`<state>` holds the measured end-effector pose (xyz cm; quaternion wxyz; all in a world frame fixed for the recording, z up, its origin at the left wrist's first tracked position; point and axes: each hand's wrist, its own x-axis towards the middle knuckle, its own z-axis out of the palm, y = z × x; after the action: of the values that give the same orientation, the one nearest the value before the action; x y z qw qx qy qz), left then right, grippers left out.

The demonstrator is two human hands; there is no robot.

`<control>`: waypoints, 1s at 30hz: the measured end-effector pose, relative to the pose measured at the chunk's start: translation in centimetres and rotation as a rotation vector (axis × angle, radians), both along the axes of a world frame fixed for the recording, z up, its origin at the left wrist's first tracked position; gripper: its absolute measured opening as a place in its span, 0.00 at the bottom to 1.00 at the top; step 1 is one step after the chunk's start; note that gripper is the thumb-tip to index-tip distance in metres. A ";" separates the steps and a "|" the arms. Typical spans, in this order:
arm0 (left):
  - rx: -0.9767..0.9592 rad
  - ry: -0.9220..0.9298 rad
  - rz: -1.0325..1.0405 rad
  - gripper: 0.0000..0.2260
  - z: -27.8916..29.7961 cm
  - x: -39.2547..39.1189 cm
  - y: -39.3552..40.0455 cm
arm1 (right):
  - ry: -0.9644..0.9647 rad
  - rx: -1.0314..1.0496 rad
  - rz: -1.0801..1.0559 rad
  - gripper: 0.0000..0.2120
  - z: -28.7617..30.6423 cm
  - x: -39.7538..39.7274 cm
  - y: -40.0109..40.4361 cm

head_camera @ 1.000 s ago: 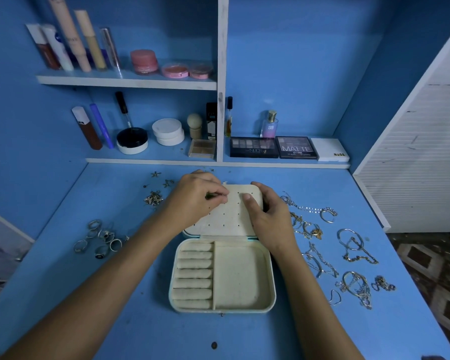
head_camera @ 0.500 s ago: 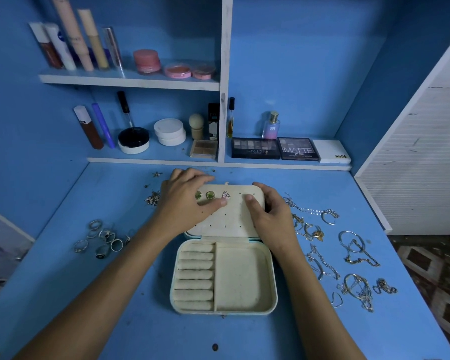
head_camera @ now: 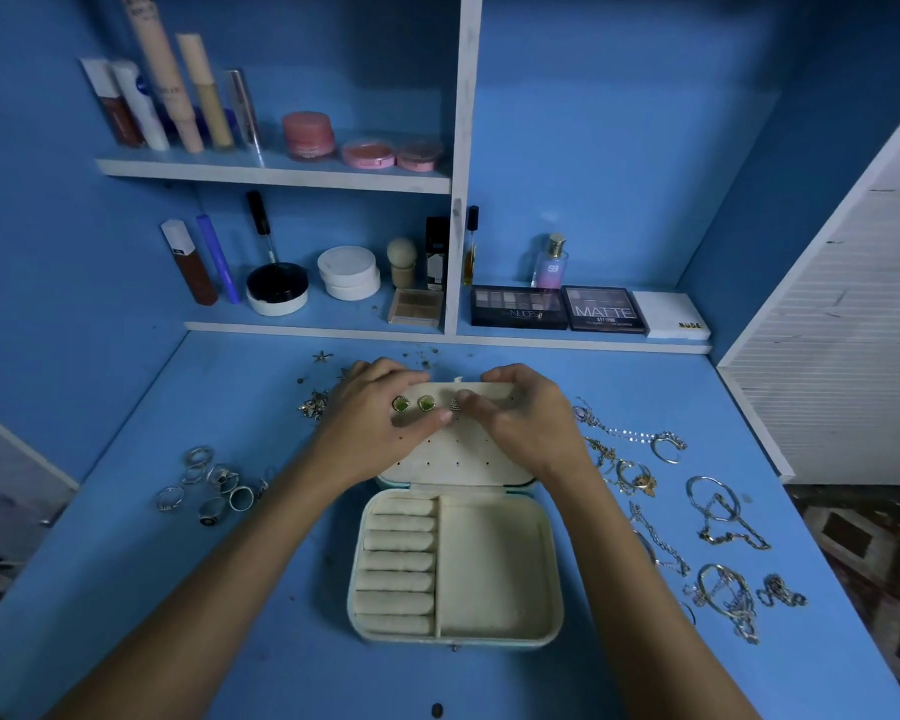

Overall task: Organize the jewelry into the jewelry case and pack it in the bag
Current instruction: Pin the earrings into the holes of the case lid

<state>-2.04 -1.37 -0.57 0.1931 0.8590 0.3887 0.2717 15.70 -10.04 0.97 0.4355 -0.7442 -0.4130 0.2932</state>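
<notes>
Both forearms are cut off by the bottom edge. The left hand [head_camera: 380, 423] and right hand [head_camera: 526, 423] cover the far corners of the cream perforated lid [head_camera: 458, 454]. At 3 o'clock, the tangled gold and silver chains [head_camera: 723, 589] blur together, individual pieces indistinguishable.
</notes>
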 end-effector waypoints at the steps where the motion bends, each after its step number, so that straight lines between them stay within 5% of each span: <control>1: -0.012 -0.002 -0.002 0.32 0.1 0.0 0.1 | -0.025 -0.008 0.003 0.19 0.0 0.0 0.1; 12: -0.038 -0.073 0.102 0.06 1.0 -0.1 5.0 | -0.088 -0.062 -0.005 0.18 -0.8 0.2 0.4; 30: -0.016 0.200 0.071 0.04 0.7 1.5 8.2 | -0.098 -0.053 -0.026 0.17 -1.7 0.5 0.8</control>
<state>-0.50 6.79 0.08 0.1504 0.8659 0.4384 0.1880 16.17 -9.24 -0.76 0.3988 -0.7743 -0.4160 0.2616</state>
